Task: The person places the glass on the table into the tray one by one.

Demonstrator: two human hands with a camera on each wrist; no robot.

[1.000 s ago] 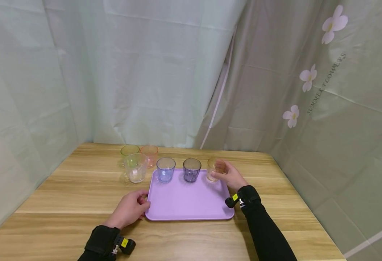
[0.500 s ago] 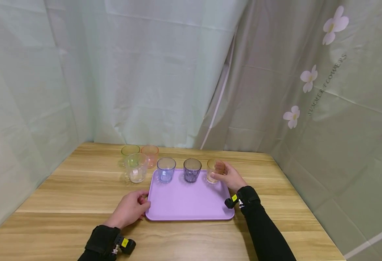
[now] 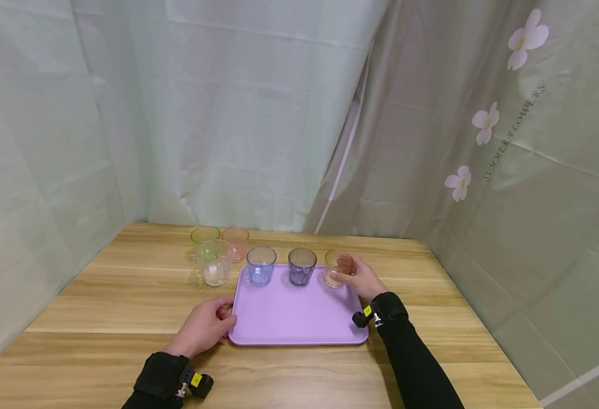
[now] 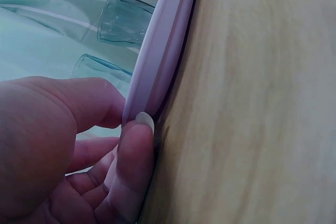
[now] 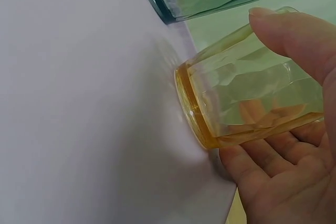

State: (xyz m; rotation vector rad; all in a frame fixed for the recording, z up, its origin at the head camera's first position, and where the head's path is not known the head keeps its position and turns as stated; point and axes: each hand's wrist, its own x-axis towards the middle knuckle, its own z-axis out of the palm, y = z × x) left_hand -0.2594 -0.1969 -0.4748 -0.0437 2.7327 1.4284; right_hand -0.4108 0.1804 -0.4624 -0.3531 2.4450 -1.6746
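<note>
In the head view my right hand [image 3: 363, 279] grips an amber glass cup [image 3: 333, 277], upright at the back right of a purple tray [image 3: 299, 324]. Thumb and fingers sit on opposite sides of this cup in the right wrist view; its base [image 5: 194, 106] is at the tray surface. My left hand [image 3: 203, 325] holds the tray's left edge, the rim [image 4: 157, 51] pinched between thumb and a finger [image 4: 135, 153] in the left wrist view. A blue cup [image 3: 261, 267] and a dark grey cup [image 3: 301, 268] stand along the tray's back edge.
Left of the tray, on the wooden table [image 3: 100, 307], stand a clear cup [image 3: 215, 267], a green cup [image 3: 199, 234] and a pink cup [image 3: 238, 244], close together. Pale curtains [image 3: 248, 113] hang behind the table and at both sides.
The amber cup in my right hand has come down very slightly toward the tray. My left hand and the other cups have stayed in place.
</note>
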